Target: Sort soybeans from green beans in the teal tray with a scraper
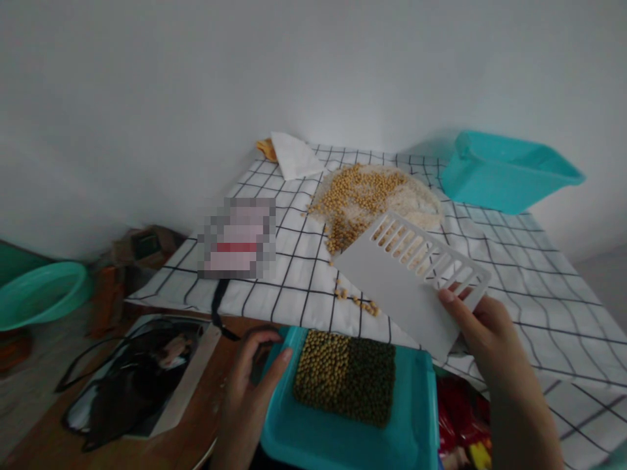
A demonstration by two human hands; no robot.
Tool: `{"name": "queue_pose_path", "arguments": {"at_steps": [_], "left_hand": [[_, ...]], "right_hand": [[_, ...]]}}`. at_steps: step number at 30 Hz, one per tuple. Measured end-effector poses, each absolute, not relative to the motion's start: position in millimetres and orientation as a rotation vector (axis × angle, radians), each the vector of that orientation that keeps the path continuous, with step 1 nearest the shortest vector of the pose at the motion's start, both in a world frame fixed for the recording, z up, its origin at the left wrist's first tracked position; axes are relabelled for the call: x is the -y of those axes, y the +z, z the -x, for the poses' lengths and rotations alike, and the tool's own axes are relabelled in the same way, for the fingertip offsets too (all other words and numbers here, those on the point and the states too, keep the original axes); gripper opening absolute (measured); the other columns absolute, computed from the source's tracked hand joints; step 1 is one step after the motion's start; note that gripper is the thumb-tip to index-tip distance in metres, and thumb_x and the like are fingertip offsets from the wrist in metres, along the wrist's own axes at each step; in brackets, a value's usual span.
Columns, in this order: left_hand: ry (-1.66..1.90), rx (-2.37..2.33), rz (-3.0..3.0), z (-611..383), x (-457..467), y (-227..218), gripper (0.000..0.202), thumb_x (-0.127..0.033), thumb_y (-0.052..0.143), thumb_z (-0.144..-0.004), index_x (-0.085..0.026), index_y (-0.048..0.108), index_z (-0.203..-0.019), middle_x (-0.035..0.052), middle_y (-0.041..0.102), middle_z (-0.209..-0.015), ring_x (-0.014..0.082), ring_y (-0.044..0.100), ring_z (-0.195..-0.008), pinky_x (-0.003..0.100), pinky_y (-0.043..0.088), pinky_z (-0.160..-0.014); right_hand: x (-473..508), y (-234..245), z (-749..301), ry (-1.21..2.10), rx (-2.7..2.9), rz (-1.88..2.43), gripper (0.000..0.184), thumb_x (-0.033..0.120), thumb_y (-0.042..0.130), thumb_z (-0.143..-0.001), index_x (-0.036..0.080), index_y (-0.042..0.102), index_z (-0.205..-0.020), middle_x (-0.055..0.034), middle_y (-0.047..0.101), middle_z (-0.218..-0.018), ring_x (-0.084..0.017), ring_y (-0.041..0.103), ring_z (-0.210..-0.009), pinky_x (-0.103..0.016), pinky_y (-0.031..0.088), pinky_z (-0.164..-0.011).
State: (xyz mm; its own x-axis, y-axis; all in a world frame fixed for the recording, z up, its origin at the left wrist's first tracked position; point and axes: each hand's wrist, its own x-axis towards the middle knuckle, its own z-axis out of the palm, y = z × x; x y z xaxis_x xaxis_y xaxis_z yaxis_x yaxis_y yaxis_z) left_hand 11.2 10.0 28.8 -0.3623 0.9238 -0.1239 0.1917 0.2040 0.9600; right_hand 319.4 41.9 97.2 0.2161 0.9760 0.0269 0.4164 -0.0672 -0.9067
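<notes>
My left hand [255,385] grips the left rim of a teal plastic bin [343,447] at the table's near edge, thumb over the rim. Yellow beans [321,372] cover the bin's bottom; their right half [369,382] looks much darker, and I cannot tell if that is shadow. In my right hand [482,323] is a flat grey plastic plate with a row of slots [401,281], pinched at its slotted side and held tilted above the cloth. Behind the plate, a pile of yellow beans [360,192] lies with pale flakes or powder [416,202]. Several loose beans [362,303] are scattered nearer me.
A second teal bin [504,173] stands at the back right of the checked tablecloth [279,287]. White paper or cloth [296,156] lies at the back. On the left are a blurred-out flat object [240,238], a black bag [127,385] and a green basin [44,294].
</notes>
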Motion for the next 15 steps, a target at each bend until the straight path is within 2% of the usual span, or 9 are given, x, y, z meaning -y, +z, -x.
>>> {"name": "queue_pose_path", "arguments": {"at_steps": [4,15], "left_hand": [[1.136,-1.671,-1.116,-5,-11,26,0.023,-0.043,0.072,-0.072,-0.027,0.063,-0.085,-0.0001,0.066,-0.09,0.0242,0.064,-0.088,0.034,0.051,-0.081],[1.209,-1.74,-1.035,-17,-9,35,0.021,-0.042,0.071,-0.071,-0.027,0.064,-0.084,-0.0014,0.065,-0.09,0.0236,0.062,-0.092,0.033,0.047,-0.085]], "right_hand": [[-44,100,-317,0.8,1.357,1.624,0.043,0.054,0.064,-0.085,0.017,0.063,-0.063,-0.0013,0.054,-0.054,-0.012,0.046,-0.049,-0.02,0.033,-0.04],[-47,105,-314,0.838,1.427,1.57,0.039,0.049,0.064,-0.086,0.018,0.061,-0.063,-0.0007,0.054,-0.055,-0.012,0.044,-0.048,-0.02,0.031,-0.038]]}}
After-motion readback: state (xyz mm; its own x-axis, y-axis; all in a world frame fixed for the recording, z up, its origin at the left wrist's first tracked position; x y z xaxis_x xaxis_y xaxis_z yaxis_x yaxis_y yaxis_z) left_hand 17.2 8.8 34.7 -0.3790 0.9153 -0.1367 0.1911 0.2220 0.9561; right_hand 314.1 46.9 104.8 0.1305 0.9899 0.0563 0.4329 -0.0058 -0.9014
